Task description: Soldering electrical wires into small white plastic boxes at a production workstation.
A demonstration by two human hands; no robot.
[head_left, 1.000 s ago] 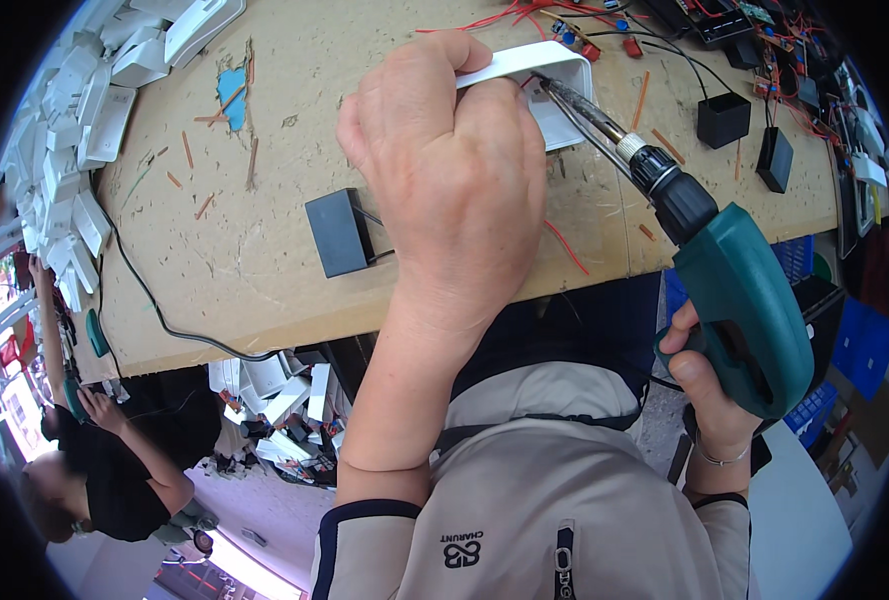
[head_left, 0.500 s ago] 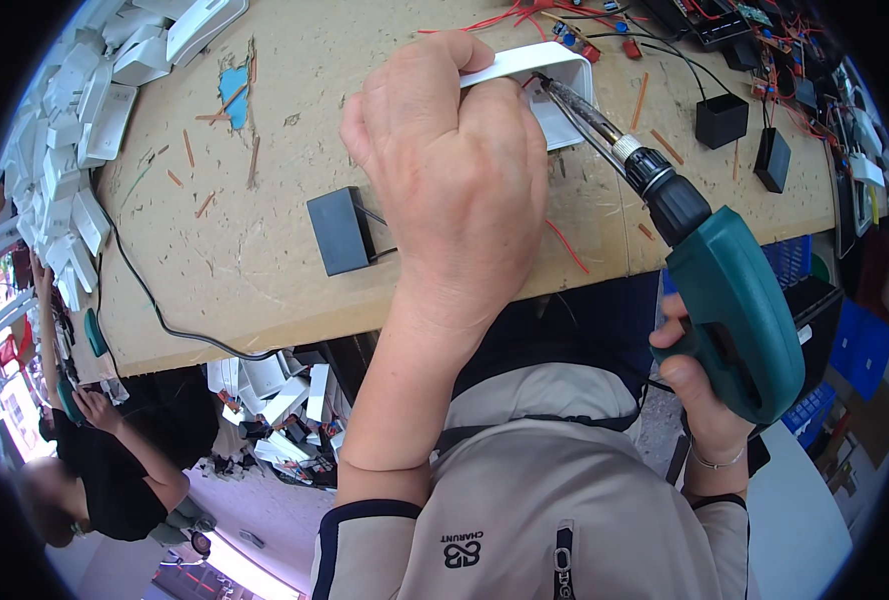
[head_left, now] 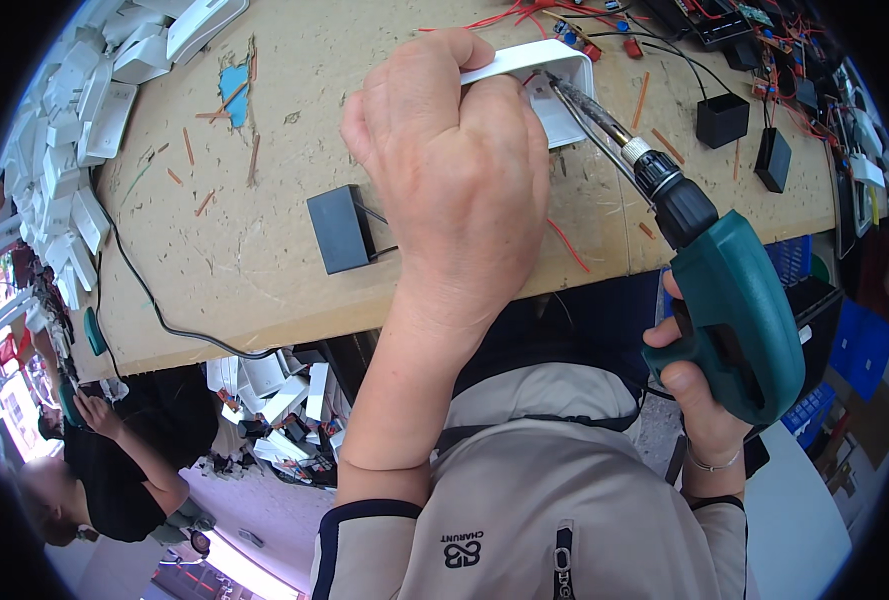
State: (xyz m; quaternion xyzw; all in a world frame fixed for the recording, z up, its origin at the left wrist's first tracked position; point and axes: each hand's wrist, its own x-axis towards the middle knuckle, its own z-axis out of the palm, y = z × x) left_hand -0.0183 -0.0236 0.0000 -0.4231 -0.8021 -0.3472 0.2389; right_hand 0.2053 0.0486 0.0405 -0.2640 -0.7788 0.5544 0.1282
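Observation:
My left hand (head_left: 455, 160) is closed on a white plastic housing (head_left: 577, 75), open side toward the right, and hides much of it. My right hand (head_left: 700, 385) grips a green soldering gun (head_left: 740, 310) by its handle, a finger at the trigger. The gun's dark tip and thin feed tube slant up and left into the housing, near a small reddish wire end on its inner wall. Whether the tip touches that wall I cannot tell. Beside my left wrist lies a black box (head_left: 340, 230) with dark leads running under the hand. A red wire (head_left: 568, 245) trails out below.
White housings (head_left: 65, 150) are heaped along the table's left side. At the back right lie tangled red wires and small circuit parts, with black boxes (head_left: 722, 120) nearby. A black cable (head_left: 155, 310) crosses the front left edge. Another person (head_left: 115, 470) works at lower left.
The soldering gun's tip has drawn back slightly right and down from the wire end inside the housing. My left hand and the housing stay almost still.

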